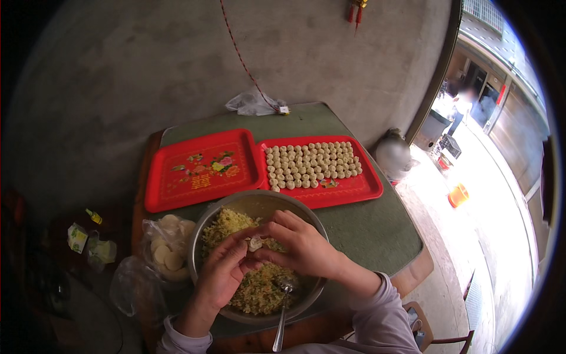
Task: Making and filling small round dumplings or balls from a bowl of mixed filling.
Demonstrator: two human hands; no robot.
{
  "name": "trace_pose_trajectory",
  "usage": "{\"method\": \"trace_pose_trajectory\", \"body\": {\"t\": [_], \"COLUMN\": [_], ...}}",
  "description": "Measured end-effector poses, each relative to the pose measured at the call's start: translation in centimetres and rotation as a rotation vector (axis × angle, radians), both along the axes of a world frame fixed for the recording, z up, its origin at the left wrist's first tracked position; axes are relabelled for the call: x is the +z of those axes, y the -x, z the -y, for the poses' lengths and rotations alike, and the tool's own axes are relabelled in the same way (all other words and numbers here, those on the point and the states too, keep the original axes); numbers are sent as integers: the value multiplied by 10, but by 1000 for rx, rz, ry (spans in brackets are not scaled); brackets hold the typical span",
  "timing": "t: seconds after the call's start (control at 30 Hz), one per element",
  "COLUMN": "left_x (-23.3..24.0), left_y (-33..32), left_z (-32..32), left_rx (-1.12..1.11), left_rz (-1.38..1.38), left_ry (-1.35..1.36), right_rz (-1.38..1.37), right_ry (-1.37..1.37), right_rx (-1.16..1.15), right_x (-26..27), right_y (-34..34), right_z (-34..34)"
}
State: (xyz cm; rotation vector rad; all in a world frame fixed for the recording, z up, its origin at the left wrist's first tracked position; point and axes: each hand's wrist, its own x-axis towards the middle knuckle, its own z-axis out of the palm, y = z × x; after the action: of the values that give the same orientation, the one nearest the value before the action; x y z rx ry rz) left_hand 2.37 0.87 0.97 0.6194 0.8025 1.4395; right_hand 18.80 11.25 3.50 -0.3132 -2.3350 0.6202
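Between the fingertips of my left hand (224,270) and my right hand (300,248) is a small pleated dumpling (255,243), held above a large steel bowl (319,221). My fingers partly cover it. Chopped yellow-green filling (256,296) with orange bits lies in the bowl. A metal spoon (283,316) rests in it, its handle over the near rim. Left of the bowl, round dough wrappers (170,256) sit in a clear plastic bag (152,228). Beyond the bowl, a red tray (345,192) carries several rows of small pleated dumplings (309,163).
A second red tray (185,163) with printed flowers overlaps the first on the green-topped table (371,230). A plastic bag (252,104) lies by the wall under a hanging cord (239,53). Right of the table is a stool (418,316); a person (463,106) is outside near an orange bucket (458,195).
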Motion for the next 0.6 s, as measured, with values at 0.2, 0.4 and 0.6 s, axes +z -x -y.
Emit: {"method": "trace_pose_trajectory", "body": {"t": [0.2, 0.4, 0.6], "left_x": [-8, -13, -9], "left_y": [1, 2, -1], "left_z": [-5, -3, -4], "left_rx": [10, 55, 66], "left_rz": [102, 85, 65], "left_ry": [99, 36, 45], "right_rz": [-28, -33, -49], "right_ry": [1, -95, -63], "right_rx": [-19, 12, 1], "right_x": [-5, -11, -10], "right_y": [1, 3, 2], "right_z": [-4, -7, -5]}}
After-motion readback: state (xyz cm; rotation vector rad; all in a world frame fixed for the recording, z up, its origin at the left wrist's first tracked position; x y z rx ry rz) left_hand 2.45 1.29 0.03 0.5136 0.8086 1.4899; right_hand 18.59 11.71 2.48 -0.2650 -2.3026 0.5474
